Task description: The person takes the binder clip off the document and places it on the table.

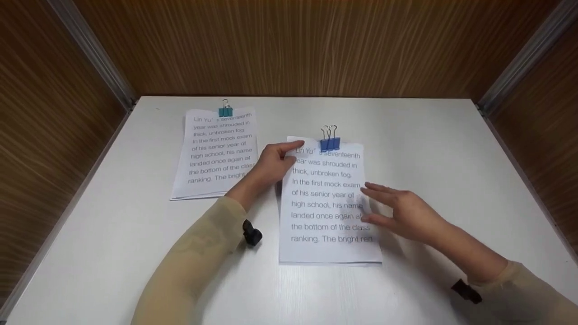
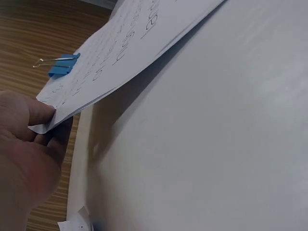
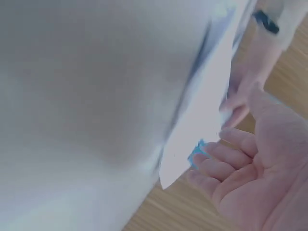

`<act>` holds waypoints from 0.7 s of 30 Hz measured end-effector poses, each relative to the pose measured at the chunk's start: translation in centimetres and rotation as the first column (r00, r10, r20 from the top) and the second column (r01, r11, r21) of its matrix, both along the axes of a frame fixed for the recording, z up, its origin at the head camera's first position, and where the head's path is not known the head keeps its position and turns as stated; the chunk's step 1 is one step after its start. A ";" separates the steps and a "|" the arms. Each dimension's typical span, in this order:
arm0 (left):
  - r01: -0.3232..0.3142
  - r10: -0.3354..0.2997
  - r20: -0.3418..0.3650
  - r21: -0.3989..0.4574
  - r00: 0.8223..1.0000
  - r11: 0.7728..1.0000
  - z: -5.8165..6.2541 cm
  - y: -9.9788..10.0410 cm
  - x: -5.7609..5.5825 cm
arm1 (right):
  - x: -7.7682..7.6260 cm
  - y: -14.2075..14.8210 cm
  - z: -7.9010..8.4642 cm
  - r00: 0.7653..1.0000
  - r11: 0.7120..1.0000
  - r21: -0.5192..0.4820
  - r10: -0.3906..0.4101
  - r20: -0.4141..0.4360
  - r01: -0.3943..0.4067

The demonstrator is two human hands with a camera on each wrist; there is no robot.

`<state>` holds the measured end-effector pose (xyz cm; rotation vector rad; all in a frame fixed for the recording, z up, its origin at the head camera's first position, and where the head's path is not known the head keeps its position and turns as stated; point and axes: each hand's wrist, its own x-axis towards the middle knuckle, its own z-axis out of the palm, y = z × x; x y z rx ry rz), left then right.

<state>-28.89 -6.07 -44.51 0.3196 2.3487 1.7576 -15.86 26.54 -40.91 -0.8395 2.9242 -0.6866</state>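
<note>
My left hand (image 1: 274, 163) pinches the upper left corner of a stack of printed sheets (image 1: 325, 212), thumb on top and fingers underneath. In the left wrist view the stack (image 2: 115, 62) slants, its long edge raised off the table near the hand. A blue binder clip (image 1: 330, 144) grips the stack's top edge, its wire handles pointing away from me. At the stack's right edge my right hand (image 1: 408, 214) hovers with fingers spread, fingertips overlapping the paper's edge. The right wrist view shows this hand (image 3: 260, 178) with palm visible and nothing in it.
A second printed stack (image 1: 216, 158) with a teal binder clip (image 1: 225, 111) lies at the back left of the white table (image 1: 429, 144); the left forearm overlaps its lower right part. Wood-grain panels (image 1: 289, 49) rise behind and on both sides.
</note>
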 end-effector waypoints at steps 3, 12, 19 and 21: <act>-0.012 0.012 -0.012 0.020 1.000 1.000 0.5 0.0 0.4 | -1.5 0.5 1.2 0.998 0.997 -0.070 -0.044 -0.046 0.041; 0.005 -0.001 -0.059 0.055 0.998 0.998 1.5 -0.1 1.9 | -6.0 1.2 4.0 0.982 0.947 -0.260 -0.188 0.028 0.188; 0.027 -0.021 -0.078 0.075 0.997 0.997 2.0 -0.1 2.7 | -9.2 1.0 4.9 0.967 0.878 -0.409 -0.202 0.157 0.249; 0.036 -0.029 -0.082 0.080 0.996 0.996 2.1 -0.1 2.8 | -9.9 0.8 5.1 0.964 0.862 -0.441 -0.186 0.188 0.252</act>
